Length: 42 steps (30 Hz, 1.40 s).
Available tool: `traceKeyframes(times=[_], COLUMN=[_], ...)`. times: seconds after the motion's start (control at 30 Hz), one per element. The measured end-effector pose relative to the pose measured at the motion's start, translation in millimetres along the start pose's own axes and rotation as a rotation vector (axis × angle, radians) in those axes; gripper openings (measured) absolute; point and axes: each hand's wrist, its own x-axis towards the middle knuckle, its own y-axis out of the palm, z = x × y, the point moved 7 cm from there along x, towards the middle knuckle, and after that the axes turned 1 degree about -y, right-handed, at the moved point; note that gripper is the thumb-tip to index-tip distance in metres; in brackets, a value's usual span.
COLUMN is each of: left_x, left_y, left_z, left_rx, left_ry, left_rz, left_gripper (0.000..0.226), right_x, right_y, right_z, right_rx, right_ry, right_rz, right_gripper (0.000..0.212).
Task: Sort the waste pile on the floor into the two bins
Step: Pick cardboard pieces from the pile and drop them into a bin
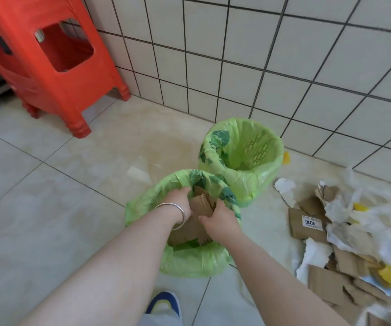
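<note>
Standing at the upper left is a red stool (48, 55), its top cut off. In the middle, the left hand (178, 201) and right hand (220, 220) both hold cardboard (201, 204) inside the near bin (189, 260); their fingertips are hidden. Behind sits the far bin (243, 158). The waste pile (345, 231) lies lower right, cut off.
</note>
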Motion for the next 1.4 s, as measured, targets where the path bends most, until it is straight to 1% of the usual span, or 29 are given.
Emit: traceKeyframes(times=[0.1, 0.2, 0.3, 0.37, 0.4, 0.5, 0.6, 0.7, 0.77, 0.83, 0.93, 1.0, 1.03, 1.13, 1.23, 1.33, 1.4], left_x=[-6, -19, -33, -46, -54, -86, -116, -138, -146, -145, -132, -123, -116, -88, -63, -40, -26], left_y=[-5, -14, -15, -8, -2, 28, 70, 115, 147, 181, 228, 246, 250, 265, 287, 300, 302], left_z=[-12, -33, -63, -91, -105, -166, -225, -270, -290, -299, -304, -309, -312, -317, -302, -281, -269], left_rx=[-0.017, 0.005, -0.029, -0.102, -0.101, -0.061, -0.057, -0.038, -0.017, 0.036, 0.152, 0.243, 0.26, 0.209, 0.199, 0.193, 0.177], left_ry=[0.035, 0.117, 0.201, 0.258, 0.287, 0.403, 0.533, 0.624, 0.655, 0.655, 0.655, 0.652, 0.643, 0.588, 0.51, 0.447, 0.413], left_rz=[-0.045, -0.112, -0.166, -0.17, -0.167, -0.141, -0.067, 0.019, 0.074, 0.144, 0.261, 0.32, 0.319, 0.311, 0.329, 0.286, 0.263], left_gripper=[0.069, 0.06, 0.048, 0.042, 0.04, 0.036, 0.033, 0.029, 0.028, 0.028, 0.029, 0.03, 0.03, 0.029, 0.029, 0.03, 0.029], right_x=[-11, -29, -52, -69, -77, -108, -136, -162, -177, -187, -192, -184, -177, -158, -135, -112, -96], right_y=[-16, -41, -67, -84, -91, -121, -150, -173, -181, -188, -196, -198, -196, -193, -184, -171, -159], right_z=[4, 1, -17, -37, -47, -99, -155, -212, -251, -285, -314, -333, -345, -381, -400, -412, -418], right_rx=[-0.022, -0.025, 0.014, 0.032, 0.027, 0.019, 0.049, 0.115, 0.153, 0.166, 0.17, 0.189, 0.189, 0.125, 0.177, 0.132, 0.152], right_ry=[-0.034, -0.089, -0.079, -0.06, -0.053, 0.021, 0.128, 0.23, 0.323, 0.403, 0.445, 0.478, 0.509, 0.603, 0.612, 0.611, 0.606], right_rz=[-0.061, -0.114, -0.135, -0.14, -0.14, -0.185, -0.225, -0.263, -0.27, -0.282, -0.269, -0.251, -0.248, -0.237, -0.182, -0.125, -0.105], right_gripper=[0.052, 0.042, 0.036, 0.033, 0.032, 0.031, 0.032, 0.032, 0.032, 0.031, 0.028, 0.029, 0.03, 0.031, 0.033, 0.034, 0.033])
